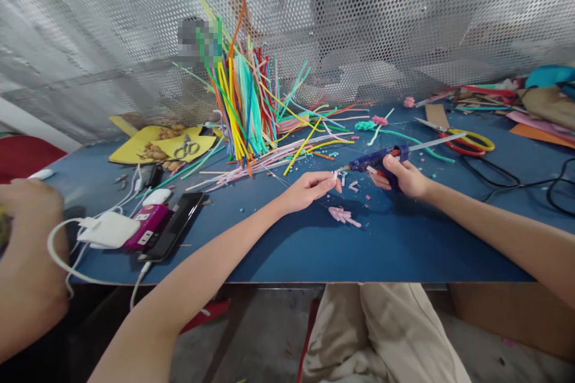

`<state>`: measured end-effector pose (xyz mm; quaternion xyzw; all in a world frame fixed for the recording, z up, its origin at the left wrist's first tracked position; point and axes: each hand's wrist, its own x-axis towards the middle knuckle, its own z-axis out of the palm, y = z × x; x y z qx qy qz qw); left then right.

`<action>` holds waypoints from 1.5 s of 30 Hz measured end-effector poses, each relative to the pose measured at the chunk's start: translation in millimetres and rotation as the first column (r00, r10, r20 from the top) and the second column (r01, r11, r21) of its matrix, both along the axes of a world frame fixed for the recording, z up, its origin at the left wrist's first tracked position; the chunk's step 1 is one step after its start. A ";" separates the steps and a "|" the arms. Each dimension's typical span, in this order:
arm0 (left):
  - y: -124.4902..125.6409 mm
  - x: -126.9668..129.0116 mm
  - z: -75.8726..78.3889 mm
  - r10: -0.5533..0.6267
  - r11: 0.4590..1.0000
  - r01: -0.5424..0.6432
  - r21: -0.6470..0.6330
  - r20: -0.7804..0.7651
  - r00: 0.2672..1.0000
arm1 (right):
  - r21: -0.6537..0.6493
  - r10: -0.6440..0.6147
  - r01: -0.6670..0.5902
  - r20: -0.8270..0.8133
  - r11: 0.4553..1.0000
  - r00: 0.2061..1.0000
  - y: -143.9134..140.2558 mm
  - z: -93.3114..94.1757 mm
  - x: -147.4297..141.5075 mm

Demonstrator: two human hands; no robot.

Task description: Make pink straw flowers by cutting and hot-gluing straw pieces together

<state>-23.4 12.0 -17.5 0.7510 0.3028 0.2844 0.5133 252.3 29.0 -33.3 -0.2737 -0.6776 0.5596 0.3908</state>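
right hand [403,175] grips one blue glue gun [375,160]; left hand [309,187] pinches one small pink piece [335,175]; two scissors [453,140] lie on the table [404,245].

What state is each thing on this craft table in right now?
glue gun: held in right hand, nozzle pointing at left hand
small pink piece: pinched in left fingertips
pink finished piece: lying on table
pipe cleaners: bundle standing upright, others scattered flat
yellow-handled scissors: lying flat, whether open cannot be told
phone: screen dark, cable plugged in
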 end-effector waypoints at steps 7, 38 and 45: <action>1.8 -1.4 -0.9 -0.020 1.000 0.019 -0.012 -0.014 1.000 | 0.025 0.000 0.001 -0.008 1.000 1.000 2.4 -1.4 0.0; -11.7 10.0 5.7 0.418 0.715 -0.412 0.565 0.127 0.900 | 0.779 -0.677 0.263 0.263 0.569 0.687 21.1 25.7 14.9; -9.0 16.0 -3.3 0.446 0.664 -0.375 0.647 0.060 0.893 | 0.637 -0.357 0.242 0.057 0.732 0.932 -16.2 20.5 -36.9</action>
